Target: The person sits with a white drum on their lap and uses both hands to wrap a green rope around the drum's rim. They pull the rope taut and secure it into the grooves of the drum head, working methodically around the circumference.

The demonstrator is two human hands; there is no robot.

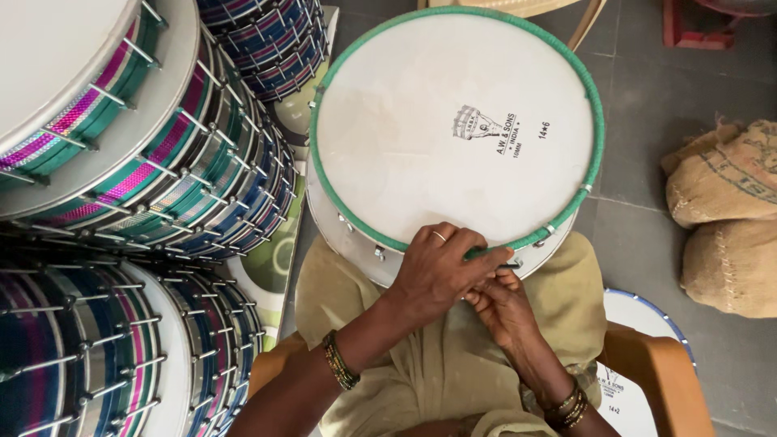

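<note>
Looking down through the head camera, you are holding a round white drumhead (pixel 453 121) with a green-wrapped rim (pixel 597 121) tilted across your lap, its lower edge lying over a metal drum shell (pixel 344 231) whose rim and tension bolts are showing just beneath it. Your left hand (pixel 441 267) is lying palm down over the near edge of the drumhead, fingers curled and closing onto the green rim, a ring showing on one finger and a band of bangles (pixel 341 361) sitting on the wrist. Your right hand (pixel 503 303) is sitting just under and beside the left, fingers bent and pinching at the same stretch of rim, where a short green end (pixel 510 264) is sticking out to the right; whether that hand is gripping the end itself or only the rim, you cannot tell, since the left hand is covering the spot. Both hands are touching each other at the rim. Your lap is draped in olive-tan cloth (pixel 453 364), and you are sitting on a wooden seat (pixel 660 372). To your left, finished drums (pixel 162 146) with shiny teal, magenta and blue bands and metal rods are standing stacked on their sides, close against your knee. To your right, well apart on the grey floor (pixel 639 178), burlap sacks (pixel 728 218) are resting, and another white drumhead (pixel 639 324) with a blue edge is peeking out beside the seat.
</note>
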